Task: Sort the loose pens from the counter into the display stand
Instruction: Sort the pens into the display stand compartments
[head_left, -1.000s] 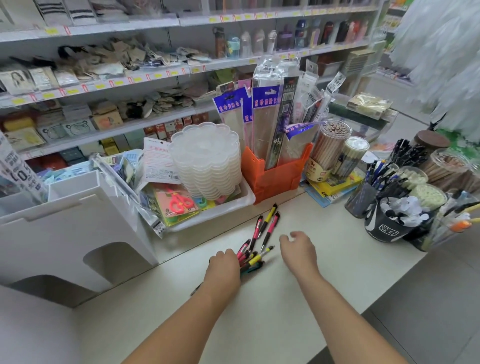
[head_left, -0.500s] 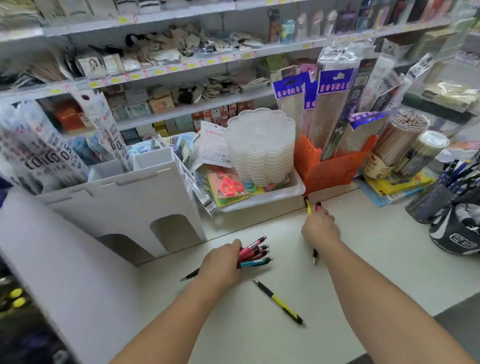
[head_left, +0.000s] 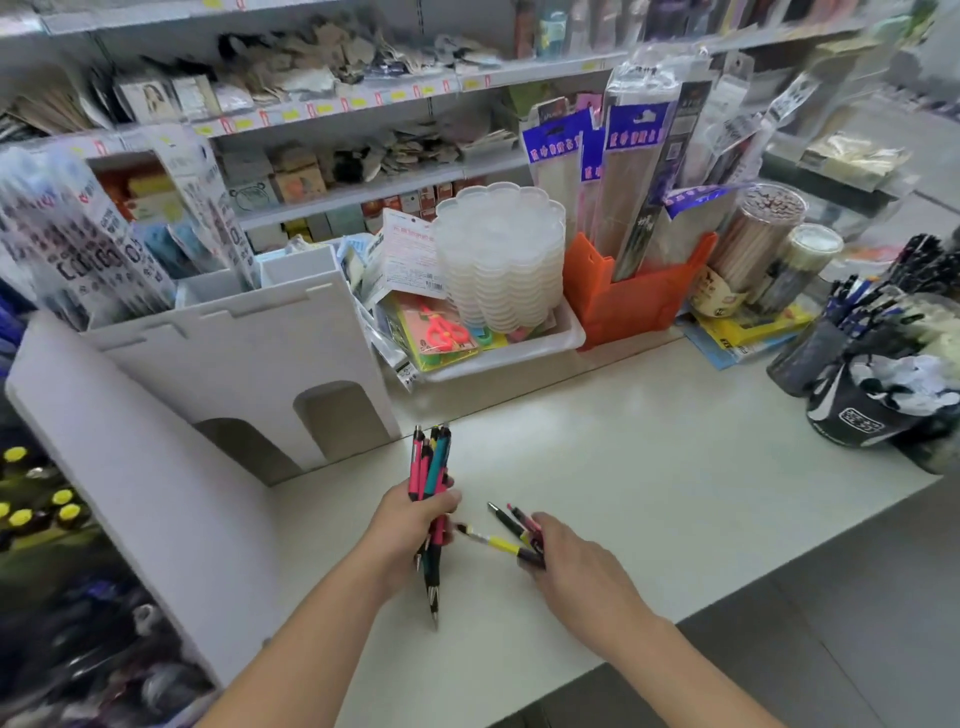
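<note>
My left hand (head_left: 413, 519) grips a bundle of pens (head_left: 432, 462), pink, teal and black, held upright above the white counter (head_left: 649, 467). Their tips point down toward the counter. My right hand (head_left: 566, 566) holds a few more pens (head_left: 506, 530), among them a yellow-and-black one and a pink one, slanting toward the left hand's bundle. The white display stand (head_left: 249, 358) with two arched cut-outs stands at the back left of the counter, just beyond the left hand.
A white tray (head_left: 519, 353) with stacked clear palettes and scissors packs sits behind the counter. An orange holder (head_left: 623, 301) of packaged goods is to its right. Cups of pens (head_left: 857, 384) crowd the right end. Stocked shelves rise behind.
My left hand lifted its bundle of pens upright off the counter. My right hand came back from the far pens, gathered the yellow-and-black one, and now holds them near the left hand.
</note>
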